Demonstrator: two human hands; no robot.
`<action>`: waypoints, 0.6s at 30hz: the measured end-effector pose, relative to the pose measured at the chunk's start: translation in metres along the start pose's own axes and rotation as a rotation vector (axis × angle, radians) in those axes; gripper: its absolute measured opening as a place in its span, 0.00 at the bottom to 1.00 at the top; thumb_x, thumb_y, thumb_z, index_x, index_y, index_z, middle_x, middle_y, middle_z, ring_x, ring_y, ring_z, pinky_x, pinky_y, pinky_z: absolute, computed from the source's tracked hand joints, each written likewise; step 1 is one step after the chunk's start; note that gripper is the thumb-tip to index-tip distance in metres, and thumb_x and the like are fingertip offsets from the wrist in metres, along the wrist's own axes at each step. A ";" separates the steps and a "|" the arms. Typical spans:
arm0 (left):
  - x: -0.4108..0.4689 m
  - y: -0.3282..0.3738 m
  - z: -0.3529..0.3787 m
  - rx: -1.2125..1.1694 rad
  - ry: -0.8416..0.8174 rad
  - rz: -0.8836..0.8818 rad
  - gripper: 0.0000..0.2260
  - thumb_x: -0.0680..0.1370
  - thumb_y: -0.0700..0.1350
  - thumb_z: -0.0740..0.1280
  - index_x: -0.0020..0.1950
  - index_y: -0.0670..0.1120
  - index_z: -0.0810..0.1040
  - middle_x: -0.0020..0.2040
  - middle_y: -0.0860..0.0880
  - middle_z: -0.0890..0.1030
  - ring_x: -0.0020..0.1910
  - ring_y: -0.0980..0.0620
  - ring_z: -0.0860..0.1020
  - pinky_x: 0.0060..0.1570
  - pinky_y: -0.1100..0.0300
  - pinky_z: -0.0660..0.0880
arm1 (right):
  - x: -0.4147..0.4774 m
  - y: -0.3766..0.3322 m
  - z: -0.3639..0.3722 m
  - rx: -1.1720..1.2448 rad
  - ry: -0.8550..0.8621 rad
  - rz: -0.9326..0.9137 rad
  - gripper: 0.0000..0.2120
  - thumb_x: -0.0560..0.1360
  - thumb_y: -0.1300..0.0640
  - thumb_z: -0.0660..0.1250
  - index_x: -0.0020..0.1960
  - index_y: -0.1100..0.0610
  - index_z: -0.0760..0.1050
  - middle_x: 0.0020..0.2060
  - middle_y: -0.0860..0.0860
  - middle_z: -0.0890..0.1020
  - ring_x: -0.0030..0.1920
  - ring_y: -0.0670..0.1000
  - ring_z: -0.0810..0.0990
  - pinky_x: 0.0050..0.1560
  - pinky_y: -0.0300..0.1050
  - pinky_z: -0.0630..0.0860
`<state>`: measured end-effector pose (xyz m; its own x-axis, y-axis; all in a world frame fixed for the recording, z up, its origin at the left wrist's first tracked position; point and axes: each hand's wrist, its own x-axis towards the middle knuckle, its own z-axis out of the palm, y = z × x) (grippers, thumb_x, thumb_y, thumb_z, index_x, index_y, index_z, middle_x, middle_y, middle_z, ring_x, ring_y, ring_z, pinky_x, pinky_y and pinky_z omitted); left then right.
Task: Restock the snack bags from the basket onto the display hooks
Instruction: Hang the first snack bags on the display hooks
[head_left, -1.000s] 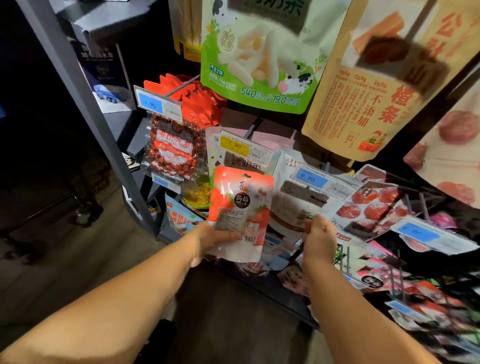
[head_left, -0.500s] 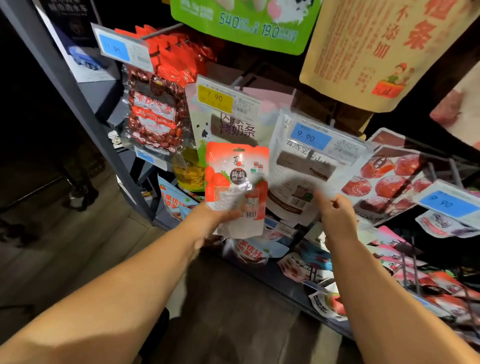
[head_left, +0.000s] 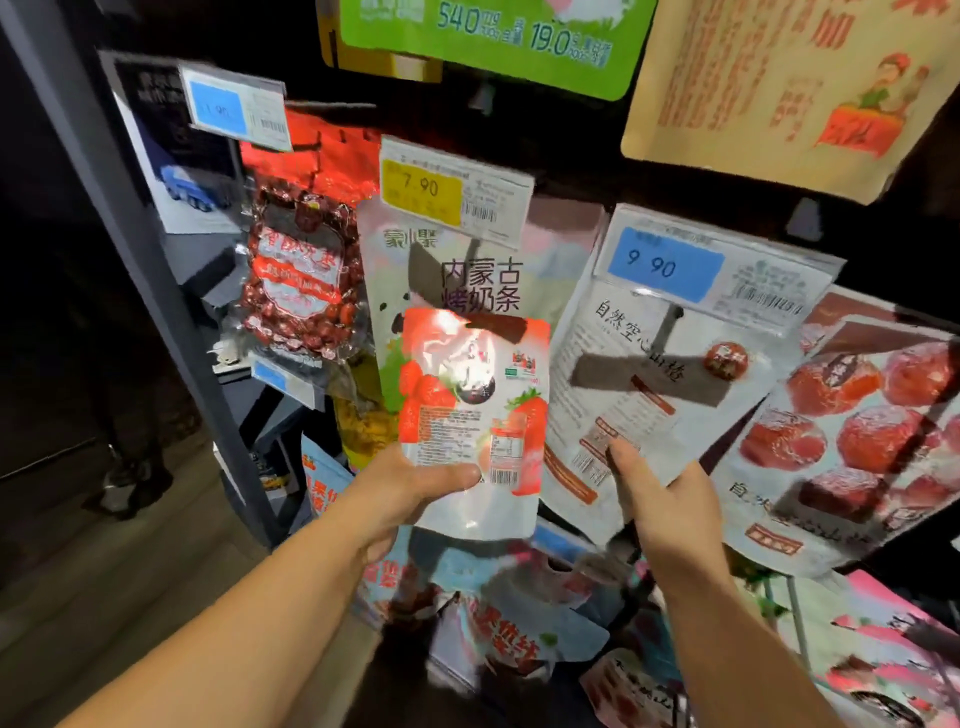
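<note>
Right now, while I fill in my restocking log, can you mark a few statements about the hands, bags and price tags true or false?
1. The left hand grips the strawberry bag. True.
2. The strawberry bag hangs on a hook, free of any hand. False: the left hand holds it up in front of the pale bag that hangs under the yellow tag.
3. The right hand pinches the lower edge of the white bag under the blue 9.90 tag. True.
4. The yellow tag reads 9.90. False: it reads 7.90.
</note>
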<state>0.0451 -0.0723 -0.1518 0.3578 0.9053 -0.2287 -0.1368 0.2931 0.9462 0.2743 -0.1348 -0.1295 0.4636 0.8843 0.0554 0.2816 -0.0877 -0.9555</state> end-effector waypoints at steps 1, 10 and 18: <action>0.004 -0.003 -0.003 0.004 -0.010 0.021 0.25 0.60 0.38 0.81 0.56 0.47 0.81 0.50 0.52 0.86 0.50 0.54 0.85 0.44 0.66 0.79 | 0.002 0.003 0.005 0.008 0.010 -0.029 0.12 0.79 0.48 0.65 0.37 0.45 0.69 0.32 0.40 0.73 0.33 0.41 0.70 0.31 0.31 0.67; 0.036 -0.020 -0.020 -0.138 0.009 0.256 0.21 0.62 0.41 0.74 0.55 0.44 0.82 0.52 0.44 0.86 0.49 0.48 0.85 0.49 0.55 0.80 | 0.000 0.022 0.007 0.194 0.148 -0.256 0.09 0.80 0.48 0.62 0.49 0.47 0.80 0.38 0.35 0.83 0.39 0.31 0.79 0.40 0.29 0.73; 0.020 -0.035 -0.035 -0.158 0.073 0.431 0.17 0.63 0.43 0.72 0.51 0.45 0.82 0.42 0.48 0.87 0.39 0.53 0.85 0.38 0.59 0.78 | -0.021 0.019 -0.009 0.294 0.071 -0.401 0.10 0.80 0.53 0.64 0.47 0.51 0.83 0.45 0.48 0.87 0.47 0.53 0.87 0.54 0.57 0.79</action>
<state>0.0251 -0.0536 -0.1977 0.1724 0.9724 0.1572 -0.3997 -0.0768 0.9134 0.2771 -0.1594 -0.1468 0.4262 0.7874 0.4453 0.2056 0.3950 -0.8954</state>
